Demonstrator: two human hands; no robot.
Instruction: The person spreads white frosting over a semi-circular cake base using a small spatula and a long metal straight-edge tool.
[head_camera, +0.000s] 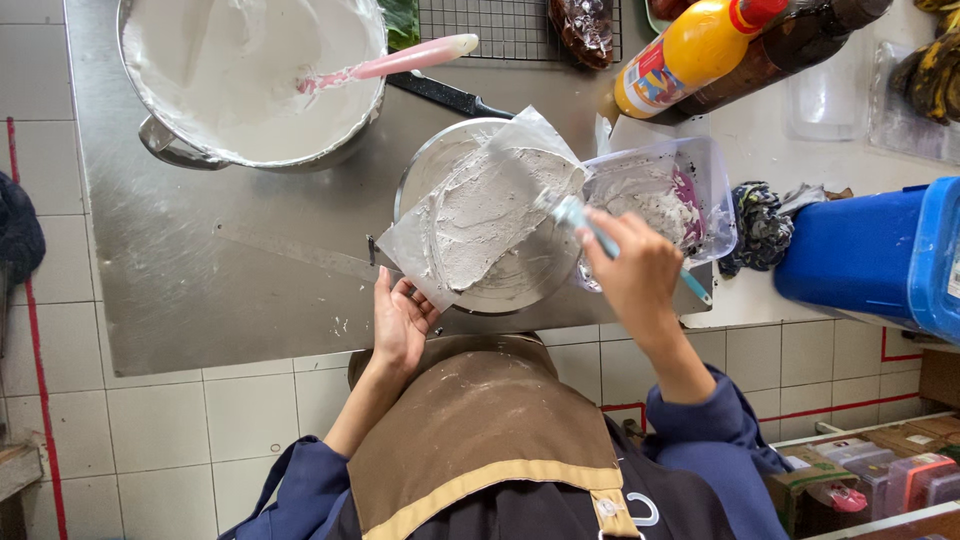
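- Two hands at work: right hand (640, 272) gripping a light-blue spatula (585, 225), blade on the paste; left hand (398, 325) open, fingers curled up against the near-left corner of the clear sheet (440, 250).
- Sheet lies over a round metal pan (520, 285) on the steel desk (230, 270), near its front edge.
- Grey-white paste (490, 215) already covers most of the sheet in a rough round; the surface shows ridges and looks uneven, so smoothing seems unfinished. Left corner of sheet bare.
- Plastic tub (700, 175) just right of pan holds leftover paste, so more may go on.
- Big pot (250, 75) far left, white batter inside, pink spatula (400, 60) resting in it; top cut off.
- Far right: yellow bottle (690, 50) and dark bottle (800, 45), tops cut off; blue bin (870, 255) partly out of view.
- Hidden: pan's inside under the sheet, spatula blade edge smeared, paste thickness unclear.
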